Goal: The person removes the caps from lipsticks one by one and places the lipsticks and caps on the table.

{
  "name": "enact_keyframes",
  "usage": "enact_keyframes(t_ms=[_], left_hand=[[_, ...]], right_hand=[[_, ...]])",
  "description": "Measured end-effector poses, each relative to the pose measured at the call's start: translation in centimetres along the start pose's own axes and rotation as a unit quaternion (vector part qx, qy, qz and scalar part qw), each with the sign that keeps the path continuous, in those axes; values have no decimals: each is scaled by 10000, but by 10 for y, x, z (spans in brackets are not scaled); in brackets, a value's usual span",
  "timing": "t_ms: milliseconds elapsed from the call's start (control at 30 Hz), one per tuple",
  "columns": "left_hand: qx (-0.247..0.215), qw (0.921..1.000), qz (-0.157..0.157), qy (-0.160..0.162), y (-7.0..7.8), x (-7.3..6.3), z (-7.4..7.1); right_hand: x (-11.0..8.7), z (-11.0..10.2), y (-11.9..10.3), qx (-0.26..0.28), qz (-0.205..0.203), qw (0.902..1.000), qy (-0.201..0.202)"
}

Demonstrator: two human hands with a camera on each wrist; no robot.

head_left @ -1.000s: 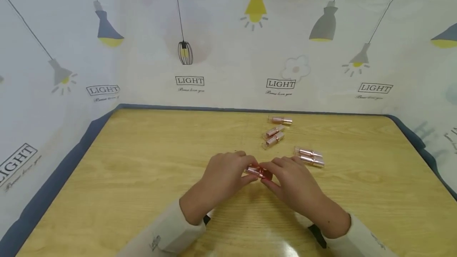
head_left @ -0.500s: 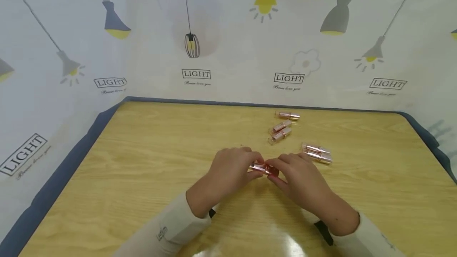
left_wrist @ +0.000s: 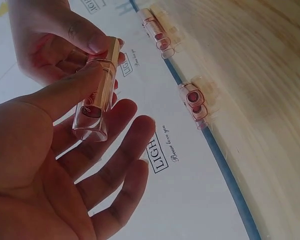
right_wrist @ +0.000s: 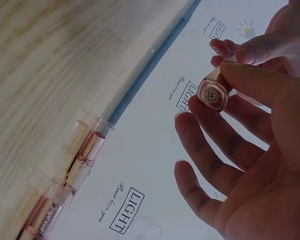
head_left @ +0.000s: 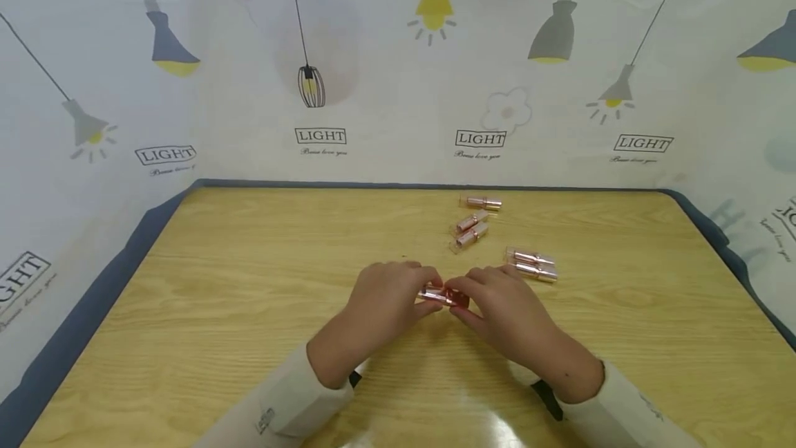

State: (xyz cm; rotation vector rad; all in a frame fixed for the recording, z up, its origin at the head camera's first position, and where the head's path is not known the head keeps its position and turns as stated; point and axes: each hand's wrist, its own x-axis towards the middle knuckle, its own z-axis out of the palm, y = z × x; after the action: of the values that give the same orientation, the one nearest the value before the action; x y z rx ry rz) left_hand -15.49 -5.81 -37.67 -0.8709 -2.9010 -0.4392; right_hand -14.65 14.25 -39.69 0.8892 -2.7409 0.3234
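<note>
Between both hands, a lipstick [head_left: 444, 296] in a rose-gold case with a clear cap is held sideways over the table. My left hand [head_left: 387, 306] pinches the clear-cap end between thumb and index finger, its other fingers spread loosely in the left wrist view. At the opposite end, the thumb and fingers of my right hand [head_left: 511, 310] pinch the case. The right wrist view shows the round sticker [right_wrist: 211, 95] on the lipstick's base. Fingers cover much of the case in the head view.
Beyond the hands, a lipstick [head_left: 484, 203] lies near the table's back edge, with two more lipsticks [head_left: 471, 235] side by side in front of it. Another pair of lipsticks [head_left: 536, 272] lies just past the right hand. A lamp-printed cloth [head_left: 398, 88] walls the table [head_left: 249, 282].
The head view swings a little one way and then back. Both hands keep their pinch on the lipstick in nearly the same spot, and the lipsticks on the table stay put.
</note>
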Motion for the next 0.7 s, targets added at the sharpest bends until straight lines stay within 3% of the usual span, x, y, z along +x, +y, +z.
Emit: enact_keyframes(t_ms=[533,700], left_hand=[[186,9997,-62,-139,0,0,2],[201,9997,-24,-115,0,1,4]], right_hand=[[0,0,-2,128,168,9991,-378],[-1,1,-1,141,184,9992,-318]])
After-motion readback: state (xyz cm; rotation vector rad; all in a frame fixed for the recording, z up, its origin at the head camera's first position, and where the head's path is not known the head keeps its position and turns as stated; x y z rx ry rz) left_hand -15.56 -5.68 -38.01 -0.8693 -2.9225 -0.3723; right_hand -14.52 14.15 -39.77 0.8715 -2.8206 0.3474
